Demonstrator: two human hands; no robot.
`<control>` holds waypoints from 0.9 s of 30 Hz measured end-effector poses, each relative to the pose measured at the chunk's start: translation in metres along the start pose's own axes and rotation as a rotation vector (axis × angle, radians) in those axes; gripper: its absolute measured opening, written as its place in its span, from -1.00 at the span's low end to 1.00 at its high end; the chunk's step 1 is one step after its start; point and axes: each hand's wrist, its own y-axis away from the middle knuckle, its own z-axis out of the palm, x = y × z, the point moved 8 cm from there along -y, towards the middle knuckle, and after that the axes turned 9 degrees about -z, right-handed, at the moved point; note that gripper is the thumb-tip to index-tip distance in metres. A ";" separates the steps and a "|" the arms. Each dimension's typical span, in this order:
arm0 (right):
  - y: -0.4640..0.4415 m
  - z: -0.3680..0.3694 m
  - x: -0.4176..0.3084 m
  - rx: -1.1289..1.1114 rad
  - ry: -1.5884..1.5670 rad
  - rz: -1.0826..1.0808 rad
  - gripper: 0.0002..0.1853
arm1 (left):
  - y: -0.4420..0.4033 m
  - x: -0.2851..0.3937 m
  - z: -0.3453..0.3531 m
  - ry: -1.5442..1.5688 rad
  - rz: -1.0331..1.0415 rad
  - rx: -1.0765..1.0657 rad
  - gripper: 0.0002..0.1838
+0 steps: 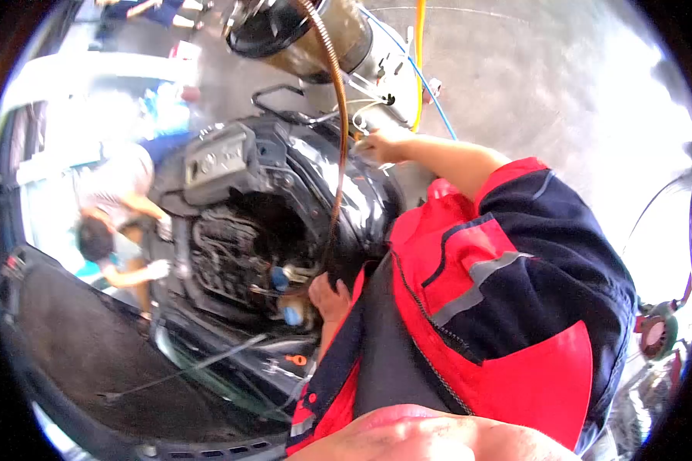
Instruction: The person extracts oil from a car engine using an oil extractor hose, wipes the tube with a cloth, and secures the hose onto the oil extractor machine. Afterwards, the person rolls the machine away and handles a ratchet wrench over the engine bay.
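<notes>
My right hand is stretched out to the top centre, beside the valves and thin hoses on a white and brown tank; its fingers are closed, but what they hold is too small to make out. Near the lower edge of the open engine bay, my left hand rests on the dark car's side, its fingers partly spread. A brown ribbed hose runs from the tank down into the engine bay, passing close to my left hand. Blue caps sit just left of that hand.
A co-worker leans over the far side of the engine bay with gloved hands. The raised hood lies at lower left. A yellow hose and a blue hose cross the floor. A reel or fan stands at right.
</notes>
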 end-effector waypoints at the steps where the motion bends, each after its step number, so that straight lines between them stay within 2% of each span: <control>1: -0.003 0.012 0.062 0.162 -0.079 0.020 -0.69 | -0.020 0.018 -0.007 0.033 0.048 -0.017 -0.59; 2: 0.013 -0.012 0.065 0.154 0.009 -0.030 -0.68 | -0.037 0.025 -0.005 0.075 -0.004 -0.115 -0.63; 3: 0.021 -0.012 0.106 0.034 0.119 0.343 -0.64 | -0.050 0.031 0.002 0.121 -0.063 -0.211 -0.66; 5: 0.051 -0.045 0.116 0.058 0.028 0.263 -0.59 | -0.063 0.045 0.008 0.202 -0.062 -0.287 -0.73; 8: 0.074 -0.049 0.179 0.098 -0.090 0.284 -0.60 | -0.065 0.041 0.070 0.264 0.064 -0.629 -0.74; 10: 0.092 -0.054 0.218 0.145 -0.063 0.305 -0.59 | -0.070 0.061 0.079 0.226 -0.028 -0.846 -0.75; 11: 0.109 -0.054 0.247 0.272 -0.215 0.393 -0.58 | -0.073 0.070 0.082 0.187 -0.078 -0.903 -0.75; 12: 0.120 -0.052 0.271 0.215 -0.250 0.438 -0.56 | -0.079 0.087 0.078 0.149 -0.125 -0.947 -0.75; 13: 0.134 -0.052 0.287 0.140 -0.313 0.490 -0.43 | -0.085 0.101 0.076 0.118 -0.157 -0.979 -0.75; 14: 0.155 -0.059 0.299 0.163 -0.487 0.612 -0.45 | -0.095 0.116 0.074 0.096 -0.187 -0.997 -0.75; 15: 0.159 -0.052 0.324 0.116 -0.434 0.636 -0.53 | -0.105 0.128 0.072 0.085 -0.211 -0.997 -0.75; 16: 0.168 -0.045 0.343 0.164 -0.506 0.701 -0.67 | -0.118 0.140 0.070 0.080 -0.230 -1.001 -0.75; 17: 0.177 -0.043 0.356 0.209 -0.573 0.766 -0.69 | -0.131 0.154 0.070 0.085 -0.244 -0.984 -0.76; 19: 0.176 -0.033 0.383 0.285 -0.524 0.757 -0.67 | -0.154 0.172 0.068 0.098 -0.275 -0.951 -0.76; 20: 0.175 -0.027 0.389 0.320 -0.500 0.754 -0.66 | -0.166 0.188 0.063 -0.002 -0.205 -0.903 -0.74; 23: 0.179 -0.026 0.389 0.316 -0.704 0.831 -0.65 | -0.188 0.254 0.054 -0.045 -0.310 -0.959 -0.71; 27: 0.166 -0.023 0.393 0.291 -0.602 0.738 -0.60 | -0.179 0.233 0.075 0.039 -0.342 -1.058 -0.70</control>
